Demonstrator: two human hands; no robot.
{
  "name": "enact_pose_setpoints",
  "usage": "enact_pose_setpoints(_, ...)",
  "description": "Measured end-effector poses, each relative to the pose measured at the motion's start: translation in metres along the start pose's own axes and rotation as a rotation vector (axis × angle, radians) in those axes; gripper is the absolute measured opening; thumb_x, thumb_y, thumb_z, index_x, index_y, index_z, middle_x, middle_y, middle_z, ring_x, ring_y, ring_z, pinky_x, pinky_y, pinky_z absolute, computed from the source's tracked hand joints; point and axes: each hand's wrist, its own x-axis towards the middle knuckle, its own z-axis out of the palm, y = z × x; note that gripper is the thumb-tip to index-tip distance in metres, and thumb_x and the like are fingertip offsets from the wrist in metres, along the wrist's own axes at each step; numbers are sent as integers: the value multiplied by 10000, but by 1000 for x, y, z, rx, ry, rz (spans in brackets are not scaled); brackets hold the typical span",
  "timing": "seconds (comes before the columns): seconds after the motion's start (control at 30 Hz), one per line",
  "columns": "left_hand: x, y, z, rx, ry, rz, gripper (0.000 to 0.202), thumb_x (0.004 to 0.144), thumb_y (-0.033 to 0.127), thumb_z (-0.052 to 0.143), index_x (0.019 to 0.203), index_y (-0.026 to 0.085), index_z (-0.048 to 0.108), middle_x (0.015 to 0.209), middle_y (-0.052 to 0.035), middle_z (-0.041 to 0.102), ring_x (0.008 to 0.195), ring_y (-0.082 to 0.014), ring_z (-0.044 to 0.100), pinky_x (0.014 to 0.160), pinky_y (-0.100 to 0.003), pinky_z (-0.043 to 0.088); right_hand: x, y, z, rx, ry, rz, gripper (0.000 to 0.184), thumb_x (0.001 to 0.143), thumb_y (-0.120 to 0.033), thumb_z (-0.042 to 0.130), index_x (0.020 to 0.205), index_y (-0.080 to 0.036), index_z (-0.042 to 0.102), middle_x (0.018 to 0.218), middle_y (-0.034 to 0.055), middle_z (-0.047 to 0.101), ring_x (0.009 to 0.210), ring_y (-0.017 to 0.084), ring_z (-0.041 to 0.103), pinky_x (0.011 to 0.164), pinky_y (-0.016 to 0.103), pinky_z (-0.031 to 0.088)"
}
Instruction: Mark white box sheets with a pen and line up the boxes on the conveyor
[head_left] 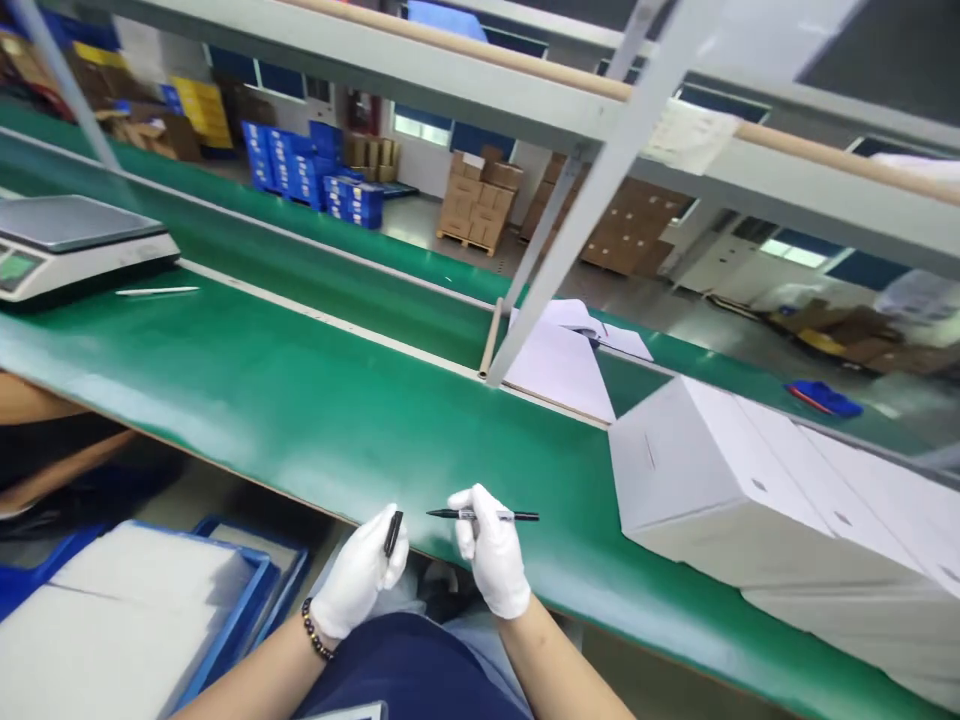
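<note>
White gloves cover both of my hands over the near edge of the green workbench [315,410]. Between the thumb and fingers of my left hand [356,575] is a black pen cap [393,533], held upright and slightly tilted. My right hand [495,555] pinches an uncapped marker pen [521,516], dark with a pale printed middle. The marker lies nearly level, its dark tip pointing left toward the cap. A short gap separates the cap from the tip.
White boxes [675,470] line the bench at right. At left stand a weighing scale [75,235] and a white pen [157,291]. A metal post [570,240] rises by white sheets [559,365]. Below left, a blue crate [259,590] holds white pieces.
</note>
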Motion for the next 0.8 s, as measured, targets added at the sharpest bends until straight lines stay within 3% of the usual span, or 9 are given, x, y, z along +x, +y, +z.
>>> enact_pose_setpoints(0.1,3,1,12,-62,-60,-170,555,792,713,561,905,171,542,549,49,533,339,-50,308,337,-185,137,1,7,6,117,57,13,617,758,-790,559,795,-177,610,423,-71,435,374,83,364,423,212,310)
enact_pose_setpoints(0.2,6,2,23,100,-134,-167,562,709,603,708,1011,162,536,546,101,460,348,-28,223,356,-189,107,2,6,4,148,103,9,628,752,-802,545,778,-179,609,426,-66,447,377,86,379,431,220,328)
enact_pose_setpoints(0.27,5,2,27,315,-146,-77,658,704,464,747,1227,141,513,543,118,437,400,-48,284,400,-194,206,-1,0,-3,99,92,13,633,771,-803,516,732,-177,600,402,-69,416,363,77,348,418,218,301)
enact_pose_setpoints(0.37,3,0,28,735,-122,81,835,814,380,585,1522,109,234,616,81,529,584,-124,489,621,-258,416,-5,-12,-16,-10,19,60,627,757,-802,529,672,-183,571,385,-73,395,344,68,315,388,214,253)
enact_pose_setpoints(0.47,5,-3,27,997,-158,134,835,866,361,438,1564,90,68,698,48,600,677,-162,559,752,-306,451,-6,-18,-26,-89,-12,91,621,731,-807,538,647,-192,548,382,-75,391,329,66,307,368,218,232)
enact_pose_setpoints(0.63,11,-8,26,1145,-184,162,822,861,359,404,1562,78,80,804,-19,671,750,-197,623,794,-319,484,-3,-4,-25,-157,-28,129,548,809,-719,514,654,-194,539,392,-75,386,346,73,338,379,217,258)
enact_pose_setpoints(0.7,12,-11,25,1145,-196,174,802,859,367,403,1555,76,132,921,-84,708,933,-234,662,883,-341,481,-4,3,-21,-192,-74,160,474,869,-617,503,663,-192,540,404,-73,404,358,74,361,393,210,286)
enact_pose_setpoints(0.8,12,-16,24,1099,-203,165,783,859,395,394,1546,79,189,1111,-151,703,1217,-260,587,1020,-358,430,-8,2,-22,-251,-203,221,312,879,-439,569,693,-190,543,456,-72,468,395,70,419,423,191,328)
